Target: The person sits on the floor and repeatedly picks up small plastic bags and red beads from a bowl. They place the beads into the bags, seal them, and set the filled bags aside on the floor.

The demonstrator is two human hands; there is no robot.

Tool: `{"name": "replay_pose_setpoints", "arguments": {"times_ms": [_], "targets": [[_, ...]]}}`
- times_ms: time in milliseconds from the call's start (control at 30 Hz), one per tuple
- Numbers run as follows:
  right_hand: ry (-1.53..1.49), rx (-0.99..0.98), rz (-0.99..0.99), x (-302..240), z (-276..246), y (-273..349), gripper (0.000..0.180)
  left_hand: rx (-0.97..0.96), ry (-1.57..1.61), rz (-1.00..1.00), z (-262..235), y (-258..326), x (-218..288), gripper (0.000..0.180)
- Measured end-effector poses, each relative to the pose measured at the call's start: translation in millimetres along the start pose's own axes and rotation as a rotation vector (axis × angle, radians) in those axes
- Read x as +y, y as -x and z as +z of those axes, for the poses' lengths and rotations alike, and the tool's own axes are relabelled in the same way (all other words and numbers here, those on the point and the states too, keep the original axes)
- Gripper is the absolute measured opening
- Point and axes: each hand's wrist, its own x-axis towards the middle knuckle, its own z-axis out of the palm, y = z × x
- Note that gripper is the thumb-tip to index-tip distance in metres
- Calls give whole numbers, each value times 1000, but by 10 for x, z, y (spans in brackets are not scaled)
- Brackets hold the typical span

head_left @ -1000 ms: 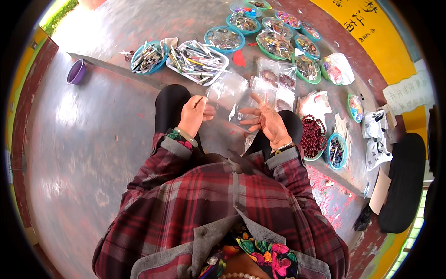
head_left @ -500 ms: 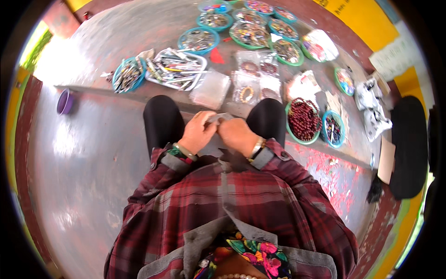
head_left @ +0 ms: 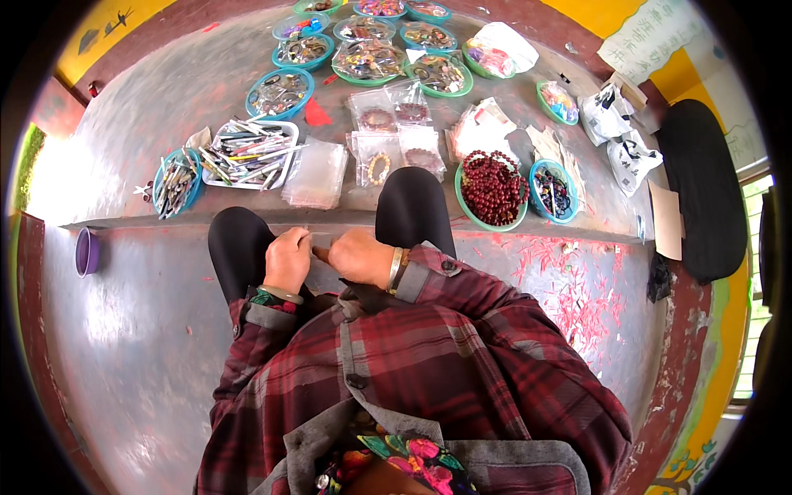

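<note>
Both my hands low between the knees, close together, small gap between them, in front of the ledge [head_left: 363, 216]

Left hand [head_left: 288, 259]: fingers curled in, knuckles up. Right hand [head_left: 360, 256]: back of hand up, fingers bent toward the left one. Pads hidden on both, so can't tell if either is clamped on anything. Thin pale edge [head_left: 318, 234] shows by the left fingertips, too small to say what it is

Key relation: stack of clear plastic bags [head_left: 317, 173] is on the ledge, straight out past my hands, near side close to the ledge's front edge. Its long axis runs away from me, far end leaning a bit right. Left hand is nearer to it, and neither hand touches it

Either side of the stack: white tray of pens [head_left: 247, 157] just left, bagged bracelets [head_left: 379, 168] just right, one of them yellow-beaded

From the right hand, bracelets are out ahead and a bit right, with my right knee [head_left: 412, 206] close by on that side. Basket of dark red beads [head_left: 492, 190] is further right, past that knee, well apart from both hands
</note>
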Motion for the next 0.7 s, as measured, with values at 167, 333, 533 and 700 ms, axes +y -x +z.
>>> {"name": "replay_pose_setpoints", "arguments": {"times_ms": [167, 333, 533, 700], "targets": [[-27, -93, 44, 26, -137, 28, 38, -5, -72, 16, 20, -32, 36, 8], [1, 613, -73, 304, -357, 204, 29, 33, -87, -33, 60, -67, -11, 9], [78, 923, 759, 1911, -233, 1167, 20, -11, -69, -60, 92, -110, 31, 8], [176, 556, 1341, 2780, 228, 2318, 30, -10, -43, -38, 165, -143, 38, 8]]}}
